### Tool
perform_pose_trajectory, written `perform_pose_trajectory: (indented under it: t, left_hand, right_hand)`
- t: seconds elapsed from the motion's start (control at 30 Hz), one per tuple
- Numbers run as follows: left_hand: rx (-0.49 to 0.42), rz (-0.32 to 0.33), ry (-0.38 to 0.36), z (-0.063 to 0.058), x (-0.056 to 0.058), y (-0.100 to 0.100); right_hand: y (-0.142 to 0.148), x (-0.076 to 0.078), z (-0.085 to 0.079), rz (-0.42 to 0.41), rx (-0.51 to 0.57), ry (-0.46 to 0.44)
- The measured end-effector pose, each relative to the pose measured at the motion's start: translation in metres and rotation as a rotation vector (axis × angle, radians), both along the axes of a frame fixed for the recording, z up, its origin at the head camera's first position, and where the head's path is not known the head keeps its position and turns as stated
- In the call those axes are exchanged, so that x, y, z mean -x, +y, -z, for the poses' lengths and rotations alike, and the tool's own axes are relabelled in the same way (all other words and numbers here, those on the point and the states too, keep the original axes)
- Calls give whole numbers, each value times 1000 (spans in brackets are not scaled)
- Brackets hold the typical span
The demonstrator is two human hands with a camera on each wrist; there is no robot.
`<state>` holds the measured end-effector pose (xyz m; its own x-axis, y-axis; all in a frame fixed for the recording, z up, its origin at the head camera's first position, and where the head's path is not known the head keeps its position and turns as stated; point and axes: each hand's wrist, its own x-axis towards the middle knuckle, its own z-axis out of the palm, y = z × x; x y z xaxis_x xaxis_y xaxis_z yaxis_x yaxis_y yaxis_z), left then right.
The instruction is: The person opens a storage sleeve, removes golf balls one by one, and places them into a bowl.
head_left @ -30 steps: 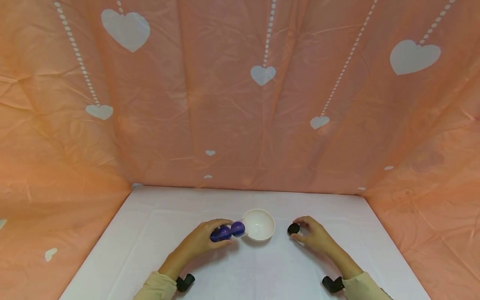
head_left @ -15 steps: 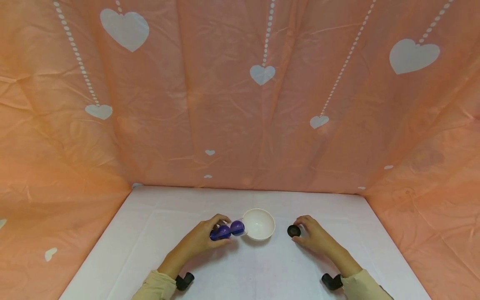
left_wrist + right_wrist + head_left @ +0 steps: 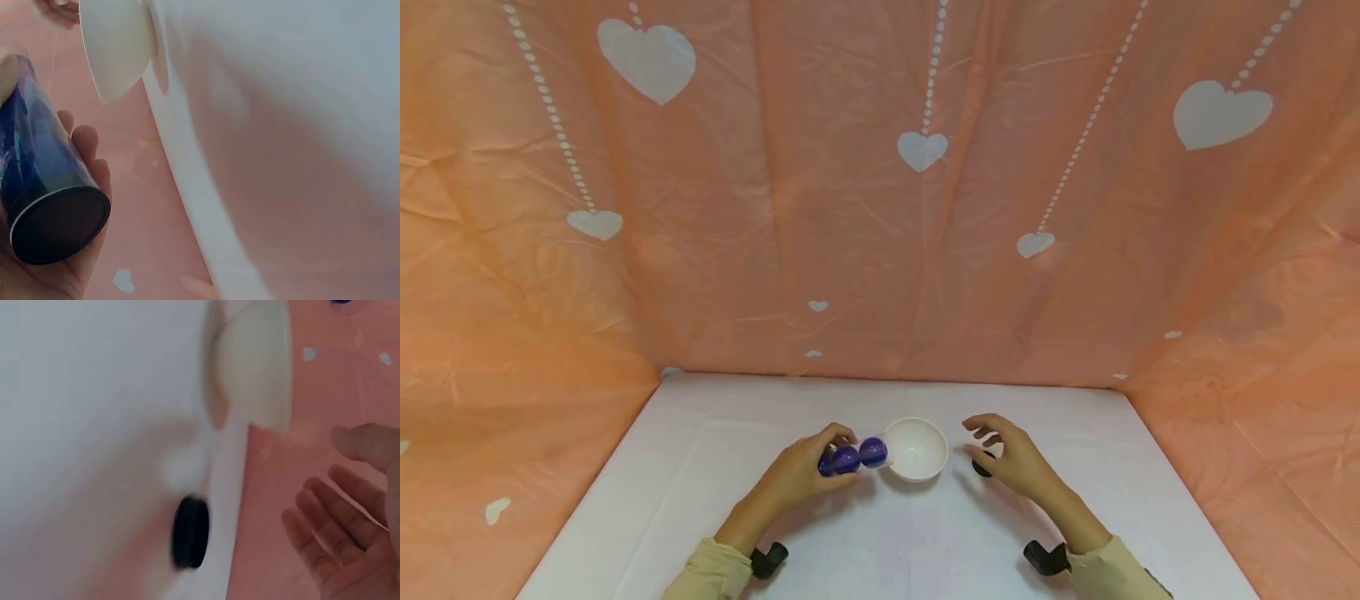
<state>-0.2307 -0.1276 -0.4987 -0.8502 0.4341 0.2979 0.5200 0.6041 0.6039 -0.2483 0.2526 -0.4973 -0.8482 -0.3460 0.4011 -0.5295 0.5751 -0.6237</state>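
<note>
My left hand (image 3: 793,477) grips a clear cylindrical container (image 3: 854,457) with purple balls visible inside. It is tilted, its far end over the left rim of a white bowl (image 3: 916,454). The left wrist view shows the container's black round end (image 3: 61,226) near the palm and fingers around its side. My right hand (image 3: 1017,458) is raised right of the bowl, holding nothing, fingers loosely extended. Below it, a black cap (image 3: 981,468) lies on the table, partly hidden by the hand; the right wrist view shows the cap (image 3: 190,532) apart from the fingers.
The bowl stands on a white-covered table (image 3: 910,542). An orange sheet with white hearts (image 3: 850,250) forms the back and sides around it. Black wrist-worn pieces (image 3: 769,561) stick out near both sleeves.
My right hand has let go of the black cap, leaving it on the table, and has lifted with its fingers spread. The left hand and the container have hardly moved.
</note>
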Motion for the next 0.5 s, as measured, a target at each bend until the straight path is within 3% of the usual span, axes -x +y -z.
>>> perform_pose_trajectory:
  t: [0.2, 0.5]
  left_hand:
    - [-4, 12, 5, -2, 3, 1]
    - [-23, 70, 6, -5, 9, 1]
  right_hand:
    - [-23, 0, -9, -104, 117, -12]
    - [-48, -1, -10, -241, 156, -57]
